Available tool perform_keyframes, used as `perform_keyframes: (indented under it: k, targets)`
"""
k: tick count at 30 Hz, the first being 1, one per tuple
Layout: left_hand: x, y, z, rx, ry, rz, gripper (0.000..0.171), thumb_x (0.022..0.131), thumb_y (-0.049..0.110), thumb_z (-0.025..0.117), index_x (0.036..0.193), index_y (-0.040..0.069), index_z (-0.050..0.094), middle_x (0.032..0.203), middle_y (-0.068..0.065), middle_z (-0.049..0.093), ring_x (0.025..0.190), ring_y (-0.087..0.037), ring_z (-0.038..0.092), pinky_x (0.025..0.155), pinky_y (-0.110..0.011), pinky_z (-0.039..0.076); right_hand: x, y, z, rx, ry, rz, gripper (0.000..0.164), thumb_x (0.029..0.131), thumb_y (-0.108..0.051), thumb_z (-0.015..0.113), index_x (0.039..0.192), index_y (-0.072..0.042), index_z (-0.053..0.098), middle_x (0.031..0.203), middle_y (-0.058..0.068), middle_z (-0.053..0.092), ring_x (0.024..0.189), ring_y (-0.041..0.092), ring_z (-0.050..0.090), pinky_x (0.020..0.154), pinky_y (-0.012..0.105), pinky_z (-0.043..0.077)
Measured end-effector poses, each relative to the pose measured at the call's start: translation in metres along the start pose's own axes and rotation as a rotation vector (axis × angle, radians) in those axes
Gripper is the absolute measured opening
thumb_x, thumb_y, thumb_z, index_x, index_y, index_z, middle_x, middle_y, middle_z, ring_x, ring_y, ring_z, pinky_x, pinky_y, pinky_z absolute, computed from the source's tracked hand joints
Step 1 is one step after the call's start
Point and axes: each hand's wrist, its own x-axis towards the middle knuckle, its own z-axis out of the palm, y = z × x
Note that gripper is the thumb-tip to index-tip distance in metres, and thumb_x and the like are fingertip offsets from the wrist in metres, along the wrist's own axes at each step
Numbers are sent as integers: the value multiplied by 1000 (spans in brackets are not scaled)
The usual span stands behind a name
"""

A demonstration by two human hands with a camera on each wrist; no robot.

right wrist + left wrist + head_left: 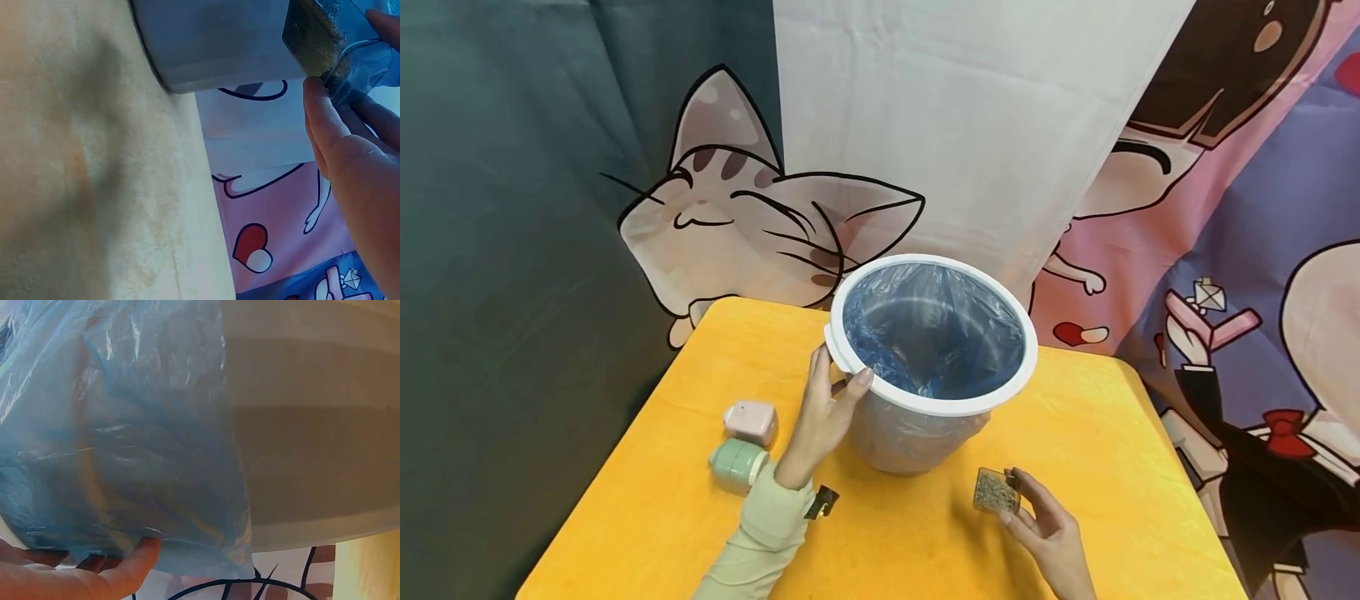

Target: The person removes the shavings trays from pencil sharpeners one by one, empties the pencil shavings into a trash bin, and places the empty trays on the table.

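A white trash can (1026,367) stands on the yellow table, lined with a translucent blue plastic bag (934,333). The bag folds over the rim and hangs down outside, as the left wrist view of the bag (144,437) shows. My left hand (820,417) grips the rim at its near left side, thumb on top and fingers beneath. To the right of the can, my right hand (1048,533) pinches a small clear square box (996,492) between thumb and fingers. Greyish, crumbly-looking material fills the box (312,37), which is held above the table and tilted.
Left of the can, a pink bottle-like container (751,422) and a green one (737,465) lie side by side on the yellow tablecloth (655,492). Behind the table hangs a cartoon-printed curtain (730,242), close to the can's far side.
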Motion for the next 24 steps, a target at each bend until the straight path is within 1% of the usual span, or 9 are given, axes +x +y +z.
perform_keyframes:
  k: [3,6,10,13,16,20,24]
  targets:
    - [0,1,-1,-2,-3,-7,62,81,25,53,133,14,19,126,-3,22,111,-17,31,82,-42,35,1,-2,0,-9,27,23,56,74,6,58,124,-3,37,124,16,35,115,22,30,84,30,34]
    - [0,0,-2,-1,-3,-1,62,81,25,53,133,14,19,126,-3,22,111,-19,30,82,-41,36,2,-6,-1,-17,33,9,56,73,7,58,124,-4,38,124,17,35,115,22,31,84,30,34]
    - [2,-1,-2,-1,-1,0,63,81,26,53,133,14,19,126,-4,22,111,-20,30,82,-43,35,4,-7,-1,-25,49,-5,56,73,6,58,124,-4,38,124,17,36,114,22,31,84,29,34]
    - [2,0,-2,-1,2,-2,64,81,26,54,133,14,18,127,-4,21,111,-19,30,82,-44,34,4,-8,-2,-37,68,13,56,73,4,60,124,-5,39,123,15,37,114,20,32,85,29,34]
    - [2,1,-1,-3,2,-7,64,81,26,54,133,14,18,127,-4,22,111,-18,31,82,-42,35,4,-10,-3,-31,77,15,56,73,5,59,124,-4,38,124,15,37,114,21,32,85,29,34]
    - [1,2,-2,-5,0,-18,65,80,26,54,133,15,17,127,-5,21,111,-20,31,82,-41,35,4,-13,-5,-1,85,-6,56,72,8,58,124,-2,38,124,17,36,114,23,32,84,29,34]
    - [0,1,-1,0,-5,-24,67,80,27,53,134,15,15,128,-5,20,111,-20,31,81,-42,35,3,-15,-6,-3,97,-13,56,72,9,58,124,-2,38,123,18,37,113,23,32,83,30,35]
